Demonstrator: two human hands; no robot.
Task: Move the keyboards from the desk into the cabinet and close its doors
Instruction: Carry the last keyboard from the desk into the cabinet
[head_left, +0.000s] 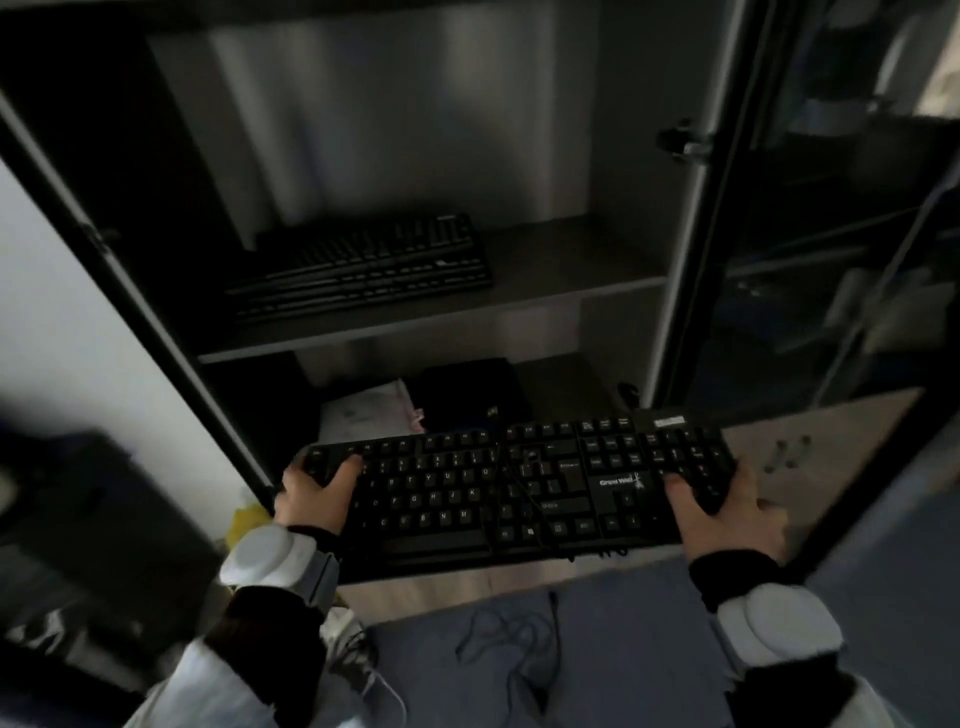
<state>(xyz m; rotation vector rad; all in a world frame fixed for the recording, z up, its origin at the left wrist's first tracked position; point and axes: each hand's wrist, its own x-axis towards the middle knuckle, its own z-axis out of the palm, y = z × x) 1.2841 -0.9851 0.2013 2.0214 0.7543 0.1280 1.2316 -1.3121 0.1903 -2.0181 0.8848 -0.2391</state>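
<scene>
I hold a black keyboard (519, 488) flat in front of the open cabinet, below its middle shelf (561, 291). My left hand (311, 496) grips the keyboard's left end and my right hand (727, 512) grips its right end. Its thin cable lies across the keys and hangs down toward the floor. On the middle shelf, toward the left, lies a stack of black keyboards (363, 265). The cabinet's glass right door (810, 234) stands open, and the left door's dark edge (130, 291) swings out to the left.
The lower shelf holds white and pink papers (369, 410) and a black box-like object (472, 389). A yellow item (249, 522) sits by the cabinet's lower left corner. Dark furniture (78, 545) stands at the left. Blue floor (623, 649) lies under me.
</scene>
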